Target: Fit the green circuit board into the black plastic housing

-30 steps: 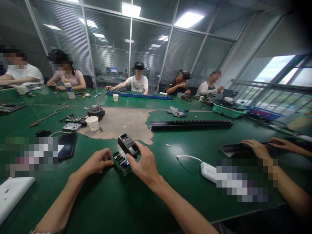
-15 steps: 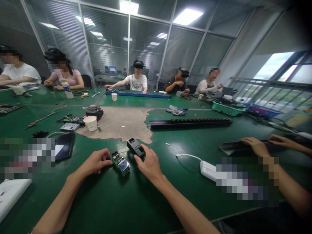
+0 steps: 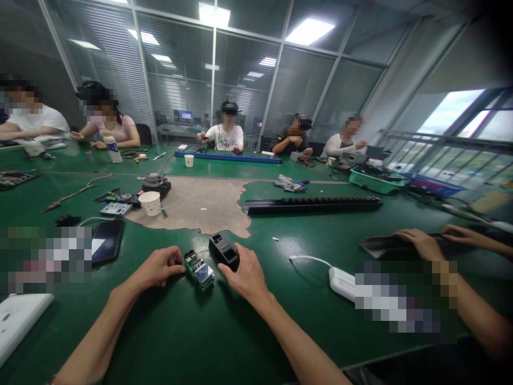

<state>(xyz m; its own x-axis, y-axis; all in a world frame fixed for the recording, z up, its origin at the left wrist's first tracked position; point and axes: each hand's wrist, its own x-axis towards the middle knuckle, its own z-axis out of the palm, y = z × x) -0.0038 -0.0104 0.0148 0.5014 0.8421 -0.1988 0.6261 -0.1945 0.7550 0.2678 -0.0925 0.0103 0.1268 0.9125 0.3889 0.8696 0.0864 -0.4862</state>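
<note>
While the circuit board (image 3: 199,271) lay on the green table (image 3: 180,342) between the two hands, its small screen facing up, the black casing (image 3: 223,250) sat just to its right, apart from it. Right hand (image 3: 249,272): grasped the casing at its near right end, thumb on the near side, fingers round the far side; forearm in from lower right. Left hand (image 3: 161,267): fingers curled inward, fingertips at the board's left edge; could not tell whether they pinched it or only touched. Forearm slanted in from lower left.

Beyond: paper cup (image 3: 149,205) on a ragged tan patch (image 3: 196,200), dark phone (image 3: 108,240) to the left, long black rail (image 3: 312,207) to the right. Writing: bottle (image 3: 113,148) with a blue-and-white label, wording illegible; dark lettering on a co-worker's white shirt (image 3: 227,138), too small to read surely.
</note>
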